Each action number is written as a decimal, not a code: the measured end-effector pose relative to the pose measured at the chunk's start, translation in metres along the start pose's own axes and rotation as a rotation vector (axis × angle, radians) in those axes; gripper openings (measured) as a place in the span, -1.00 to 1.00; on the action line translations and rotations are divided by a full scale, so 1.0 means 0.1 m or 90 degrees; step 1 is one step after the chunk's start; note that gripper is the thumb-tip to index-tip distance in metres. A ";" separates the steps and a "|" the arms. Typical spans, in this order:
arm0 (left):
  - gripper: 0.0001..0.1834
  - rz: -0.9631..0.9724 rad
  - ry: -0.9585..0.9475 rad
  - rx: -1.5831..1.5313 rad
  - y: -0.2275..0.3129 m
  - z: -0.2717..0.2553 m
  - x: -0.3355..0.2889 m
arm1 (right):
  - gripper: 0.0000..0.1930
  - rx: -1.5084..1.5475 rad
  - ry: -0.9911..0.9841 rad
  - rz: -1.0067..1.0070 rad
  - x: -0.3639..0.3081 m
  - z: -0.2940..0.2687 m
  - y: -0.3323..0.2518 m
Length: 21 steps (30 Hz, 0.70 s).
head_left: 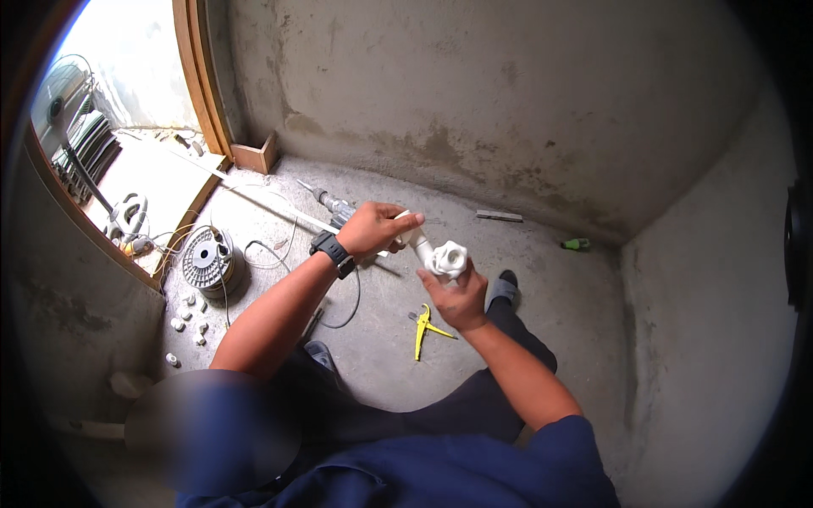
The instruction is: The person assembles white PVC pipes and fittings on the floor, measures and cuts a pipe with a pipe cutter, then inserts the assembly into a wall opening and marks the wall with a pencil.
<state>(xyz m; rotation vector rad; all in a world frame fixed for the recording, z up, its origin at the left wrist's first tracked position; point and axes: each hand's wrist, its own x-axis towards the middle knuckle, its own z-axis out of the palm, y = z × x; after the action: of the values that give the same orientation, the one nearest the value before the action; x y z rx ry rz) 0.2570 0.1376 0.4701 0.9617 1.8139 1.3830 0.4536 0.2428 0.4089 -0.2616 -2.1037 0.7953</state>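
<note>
In front of me, above the floor, both hands hold one white plastic pipe piece with a valve (447,261) at its right end. My left hand (373,229), with a black watch on the wrist, is closed round the pipe's left end, its thumb along the top. My right hand (458,298) grips the valve from below, just under its lobed white handwheel. A short white pipe (421,245) joins the two ends. My left fingers partly hide the far end. On the floor below my right hand lies a yellow pipe cutter (420,337).
Behind my left hand lies a power drill (339,208) beside a long white pipe (271,201). A cable reel (208,262) with loose cords and several white fittings (200,338) are at the left. A standing fan (85,165) is beyond the wooden doorframe (199,76). A green object (576,244) lies by the wall.
</note>
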 end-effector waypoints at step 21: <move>-0.51 0.264 0.055 -0.161 -0.61 0.52 -0.50 | -0.37 1.051 -0.110 0.556 -0.51 0.47 0.50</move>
<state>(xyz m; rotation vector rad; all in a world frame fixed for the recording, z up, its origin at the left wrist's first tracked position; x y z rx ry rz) 0.3160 0.1102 0.4026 1.1989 1.5005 1.8794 0.4434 0.2378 0.3242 -0.1520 -0.7615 2.7450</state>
